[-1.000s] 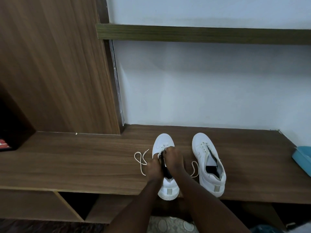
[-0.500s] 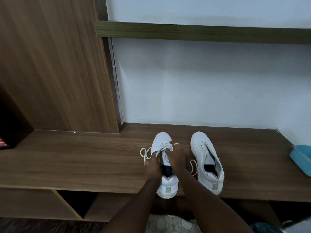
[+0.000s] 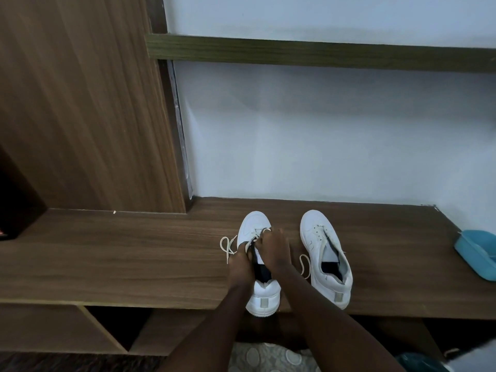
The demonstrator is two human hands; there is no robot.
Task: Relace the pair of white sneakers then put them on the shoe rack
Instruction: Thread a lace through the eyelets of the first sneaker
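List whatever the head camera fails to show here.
All head view:
- Left sneaker eyelets, and how the lace threads them: covered by the left hand and right hand.
- Right sneaker lacing: too small to count.
- Blue tub: cut off by the right edge.
- Far-left compartment: cropped, too dark.

On a brown wooden shelf (image 3: 134,264) against the wall, the left sneaker (image 3: 253,224) and the right sneaker (image 3: 319,237) stand side by side, toes to the wall. Loose lace (image 3: 226,244) trails beside the left sneaker, and a blue tub (image 3: 475,253) sits far right.
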